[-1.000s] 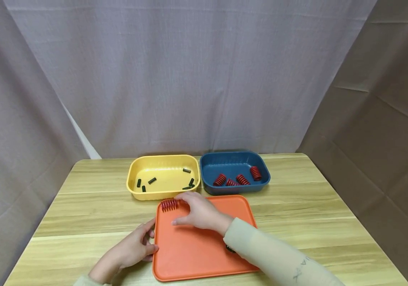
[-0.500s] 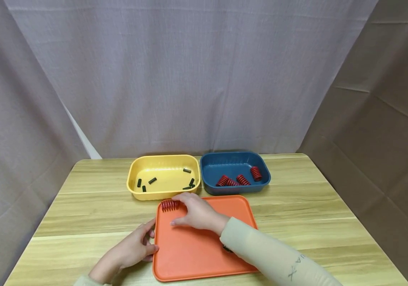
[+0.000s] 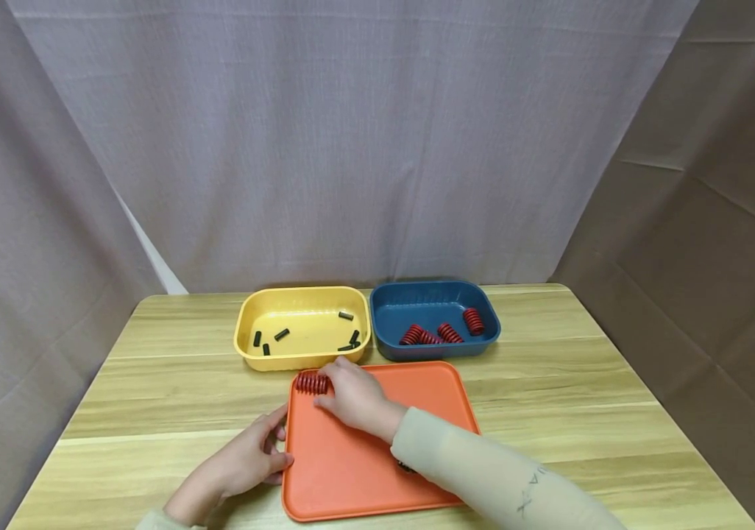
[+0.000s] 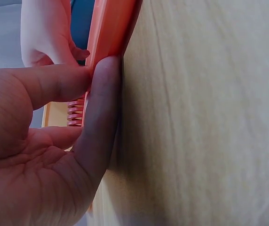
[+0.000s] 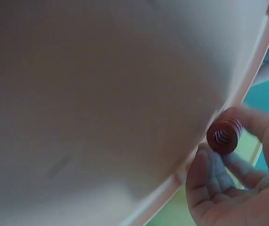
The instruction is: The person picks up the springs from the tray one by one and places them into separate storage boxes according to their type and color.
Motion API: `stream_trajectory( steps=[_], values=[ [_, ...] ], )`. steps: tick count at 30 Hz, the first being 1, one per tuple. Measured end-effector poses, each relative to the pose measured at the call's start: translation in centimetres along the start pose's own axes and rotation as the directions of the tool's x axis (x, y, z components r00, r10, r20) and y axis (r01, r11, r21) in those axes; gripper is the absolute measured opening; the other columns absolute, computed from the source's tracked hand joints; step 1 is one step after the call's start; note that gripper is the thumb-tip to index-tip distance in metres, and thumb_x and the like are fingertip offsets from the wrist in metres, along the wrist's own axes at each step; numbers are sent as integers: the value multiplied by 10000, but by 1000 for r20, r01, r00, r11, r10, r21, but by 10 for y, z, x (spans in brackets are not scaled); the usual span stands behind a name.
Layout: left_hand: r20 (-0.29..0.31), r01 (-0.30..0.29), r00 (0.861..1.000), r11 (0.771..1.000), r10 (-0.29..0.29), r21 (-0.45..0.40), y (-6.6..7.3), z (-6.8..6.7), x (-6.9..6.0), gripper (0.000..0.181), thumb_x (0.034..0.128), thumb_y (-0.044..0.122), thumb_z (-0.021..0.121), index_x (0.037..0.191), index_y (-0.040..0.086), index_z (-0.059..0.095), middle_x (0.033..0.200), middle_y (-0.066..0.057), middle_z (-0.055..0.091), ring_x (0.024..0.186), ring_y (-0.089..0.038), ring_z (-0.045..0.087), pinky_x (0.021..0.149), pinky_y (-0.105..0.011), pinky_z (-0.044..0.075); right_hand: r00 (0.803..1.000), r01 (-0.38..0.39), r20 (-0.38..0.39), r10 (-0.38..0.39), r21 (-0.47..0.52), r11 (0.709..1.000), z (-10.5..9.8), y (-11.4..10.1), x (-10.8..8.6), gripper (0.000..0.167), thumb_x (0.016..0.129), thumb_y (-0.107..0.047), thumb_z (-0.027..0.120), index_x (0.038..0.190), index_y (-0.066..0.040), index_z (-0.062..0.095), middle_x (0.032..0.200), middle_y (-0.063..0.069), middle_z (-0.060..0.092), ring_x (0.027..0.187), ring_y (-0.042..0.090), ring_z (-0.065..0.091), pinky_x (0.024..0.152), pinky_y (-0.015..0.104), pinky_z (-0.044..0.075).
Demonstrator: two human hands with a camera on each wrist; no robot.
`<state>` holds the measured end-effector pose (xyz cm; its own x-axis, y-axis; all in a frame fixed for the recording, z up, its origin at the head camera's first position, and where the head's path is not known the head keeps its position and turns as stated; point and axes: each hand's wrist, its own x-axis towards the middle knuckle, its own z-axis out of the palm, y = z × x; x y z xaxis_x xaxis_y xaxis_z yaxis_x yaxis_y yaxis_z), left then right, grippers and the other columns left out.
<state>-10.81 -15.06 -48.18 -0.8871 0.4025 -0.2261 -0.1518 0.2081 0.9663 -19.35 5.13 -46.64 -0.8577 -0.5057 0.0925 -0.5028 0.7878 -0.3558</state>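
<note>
On the orange tray (image 3: pixel 344 478), a red coil spring (image 3: pixel 310 383) lies along the far left corner. My right hand (image 3: pixel 354 397) pinches its right end; in the right wrist view the thumb and fingers stand on either side of the spring (image 5: pixel 231 117), whose hollow end faces the camera. My left hand (image 3: pixel 245 460) grips the tray's left rim, with the thumb over the edge and a finger underneath, as the left wrist view shows. Partly hidden by the right sleeve, a small dark spring (image 3: pixel 405 467) lies on the tray.
Behind the tray stand a yellow bin (image 3: pixel 305 362) with several small dark springs and a blue bin (image 3: pixel 440 353) with several red springs. The two bins sit side by side on a wooden table (image 3: pixel 172 412). Grey curtains (image 3: pixel 377 147) hang behind.
My right hand has moved slightly left, and its fingers have drawn together on the red spring, which has shifted a little left. One red spring in the blue bin has rolled rightward. The left hand stays put.
</note>
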Motion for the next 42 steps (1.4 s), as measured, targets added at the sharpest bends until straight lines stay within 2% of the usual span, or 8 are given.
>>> stream_trajectory(
  steps=[4, 9, 22, 29, 35, 42],
  values=[
    [-2, 4, 1000, 1000, -4, -1, -1, 0, 0, 849, 836, -104, 636, 1527, -11, 151, 1056, -171, 336, 773, -217, 530, 592, -395, 552, 999, -37, -32, 36, -9, 999, 3, -5, 3, 326, 863, -368, 726, 1092, -146, 656, 937, -34, 567, 833, 111, 557, 734, 294, 484],
    [-1, 6, 1000, 1000, -6, 0, -1, 0, 0, 855, 836, -107, 637, 1527, -17, 142, 1057, -171, 352, 776, -217, 529, 596, -398, 552, 999, -35, -28, 35, -12, 999, 3, -5, 5, 254, 854, -323, 745, 1020, -155, 651, 917, -49, 591, 820, 103, 571, 726, 295, 482],
    [-2, 4, 1000, 1000, -4, 8, 0, 1, 0, 860, 835, -101, 643, 1526, -21, 138, 1068, -165, 364, 773, -211, 515, 585, -389, 546, 997, -19, 75, 24, -60, 998, -16, 5, -10, 210, 844, -318, 753, 898, -161, 625, 804, -63, 554, 724, 105, 521, 667, 297, 455],
    [-11, 3, 1000, 1000, -3, 11, 1, 1, -1, 855, 833, -113, 639, 1524, -25, 143, 1059, -166, 338, 775, -213, 501, 577, -391, 550, 997, 14, 82, -8, -72, 997, -22, 16, -27, 229, 820, -312, 777, 800, -178, 592, 725, -90, 535, 655, 90, 498, 588, 303, 432],
    [-10, 6, 1000, 1000, -6, 16, 1, 2, -1, 848, 837, -115, 634, 1522, -32, 140, 1061, -166, 328, 783, -218, 495, 577, -387, 551, 996, 13, 90, -7, -68, 998, -26, 20, -34, 223, 819, -317, 777, 793, -184, 600, 729, -91, 527, 658, 96, 490, 584, 296, 430],
    [-2, 5, 1000, 1000, -5, 13, 0, 1, 0, 856, 833, -115, 636, 1525, -22, 141, 1059, -163, 335, 773, -217, 509, 576, -395, 549, 998, 8, 55, -7, -33, 999, -25, 33, -43, 224, 788, -329, 781, 796, -195, 601, 694, -100, 499, 629, 87, 471, 545, 281, 393]
  ],
)
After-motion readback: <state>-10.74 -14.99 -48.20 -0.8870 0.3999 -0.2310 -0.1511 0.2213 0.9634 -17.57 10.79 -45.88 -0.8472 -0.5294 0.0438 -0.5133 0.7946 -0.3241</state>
